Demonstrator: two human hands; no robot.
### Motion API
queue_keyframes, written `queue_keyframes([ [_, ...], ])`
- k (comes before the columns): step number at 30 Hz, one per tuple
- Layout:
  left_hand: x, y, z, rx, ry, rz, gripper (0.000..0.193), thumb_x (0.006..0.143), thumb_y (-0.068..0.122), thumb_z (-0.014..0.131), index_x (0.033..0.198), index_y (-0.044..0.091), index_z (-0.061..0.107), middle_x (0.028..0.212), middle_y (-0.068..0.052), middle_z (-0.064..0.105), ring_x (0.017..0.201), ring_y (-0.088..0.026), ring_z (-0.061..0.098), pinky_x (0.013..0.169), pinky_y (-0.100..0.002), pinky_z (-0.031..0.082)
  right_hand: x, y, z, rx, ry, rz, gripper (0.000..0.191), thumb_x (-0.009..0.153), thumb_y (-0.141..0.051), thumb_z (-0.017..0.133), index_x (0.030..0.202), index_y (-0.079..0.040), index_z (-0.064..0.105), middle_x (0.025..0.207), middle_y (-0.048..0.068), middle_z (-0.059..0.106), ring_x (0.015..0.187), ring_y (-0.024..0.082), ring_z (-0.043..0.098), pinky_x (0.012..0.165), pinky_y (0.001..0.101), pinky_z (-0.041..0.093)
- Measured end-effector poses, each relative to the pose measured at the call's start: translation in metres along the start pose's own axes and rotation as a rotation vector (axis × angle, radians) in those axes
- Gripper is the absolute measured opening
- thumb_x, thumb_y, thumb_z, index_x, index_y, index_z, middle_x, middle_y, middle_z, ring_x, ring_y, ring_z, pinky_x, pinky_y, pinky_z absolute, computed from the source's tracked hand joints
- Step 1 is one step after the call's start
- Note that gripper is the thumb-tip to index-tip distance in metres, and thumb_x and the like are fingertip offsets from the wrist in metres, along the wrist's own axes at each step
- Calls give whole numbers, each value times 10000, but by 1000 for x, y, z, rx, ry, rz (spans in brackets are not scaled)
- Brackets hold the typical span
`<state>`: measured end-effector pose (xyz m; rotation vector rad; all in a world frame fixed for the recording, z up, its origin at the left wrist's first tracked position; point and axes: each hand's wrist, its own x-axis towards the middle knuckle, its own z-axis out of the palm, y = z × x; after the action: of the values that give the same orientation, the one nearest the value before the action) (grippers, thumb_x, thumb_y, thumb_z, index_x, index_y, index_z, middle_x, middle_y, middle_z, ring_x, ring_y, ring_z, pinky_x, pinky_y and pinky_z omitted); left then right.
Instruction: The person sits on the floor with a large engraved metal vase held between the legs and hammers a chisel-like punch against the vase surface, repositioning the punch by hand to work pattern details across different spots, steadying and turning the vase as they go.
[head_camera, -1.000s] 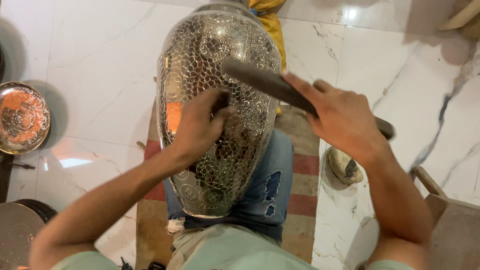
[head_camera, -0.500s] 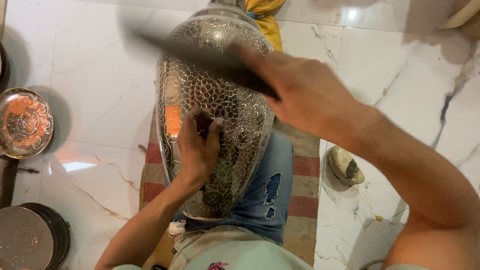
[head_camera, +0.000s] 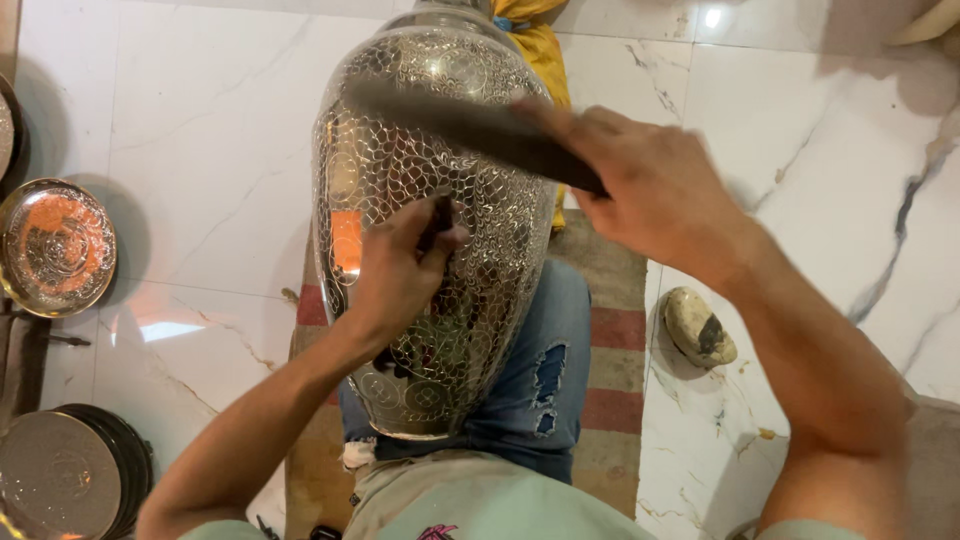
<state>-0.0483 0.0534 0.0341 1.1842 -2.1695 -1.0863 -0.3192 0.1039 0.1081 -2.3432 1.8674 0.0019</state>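
Note:
A large silver metal vase (head_camera: 400, 130) with an engraved scale pattern lies across my lap, its mouth pointing away. My left hand (head_camera: 395, 280) is pressed on the vase's side and pinches a small dark chisel (head_camera: 438, 220) against the metal. Above it, my right hand (head_camera: 650, 190) grips the handle of a dark hammer (head_camera: 470, 125), whose blurred head is over the vase's upper body.
An engraved copper-toned plate (head_camera: 55, 245) lies on the white marble floor at the left. A stack of round metal plates (head_camera: 65, 480) sits at the lower left. A smooth stone (head_camera: 698, 325) rests at the right, beside the striped mat (head_camera: 610, 350). Yellow cloth (head_camera: 540, 45) lies beyond the vase.
The hammer swung up to the left and has now come partway back down over the vase. My left hand shifted slightly, keeping the chisel on the metal.

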Motion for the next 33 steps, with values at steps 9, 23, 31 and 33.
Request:
queue_keyframes([
  [9, 34, 1, -8, 13, -324, 197, 337, 919, 159, 700, 1205, -18, 690, 927, -172, 731, 651, -256, 699, 627, -407, 544, -39, 4, 71, 421, 273, 154, 740, 873, -99, 726, 1537, -264, 444, 1051, 92, 676, 843, 311, 698, 720, 455, 569],
  [23, 86, -5, 10, 108, -958, 509, 222, 876, 158, 730, 1040, 9, 718, 710, -134, 702, 631, -275, 684, 638, -457, 523, -114, -87, 203, 1392, 750, 810, 603, 930, -85, 798, 1414, -69, 439, 964, 111, 640, 826, 228, 656, 732, 390, 552],
  [31, 86, 9, 3, 81, -1009, 205, 188, 963, 157, 628, 1093, 57, 720, 869, -99, 773, 697, -200, 727, 640, -371, 604, -127, -100, 209, 981, 372, 849, 773, 857, -107, 785, 1509, -176, 376, 917, 178, 702, 783, 263, 685, 716, 415, 555],
  [33, 74, 8, -12, -117, -578, 132, 275, 973, 151, 609, 1231, 65, 652, 981, -87, 751, 731, -177, 720, 672, -346, 641, -130, -103, 210, 882, 277, 863, 909, 832, -127, 776, 1614, -189, 317, 936, 174, 715, 789, 271, 696, 725, 423, 550],
])
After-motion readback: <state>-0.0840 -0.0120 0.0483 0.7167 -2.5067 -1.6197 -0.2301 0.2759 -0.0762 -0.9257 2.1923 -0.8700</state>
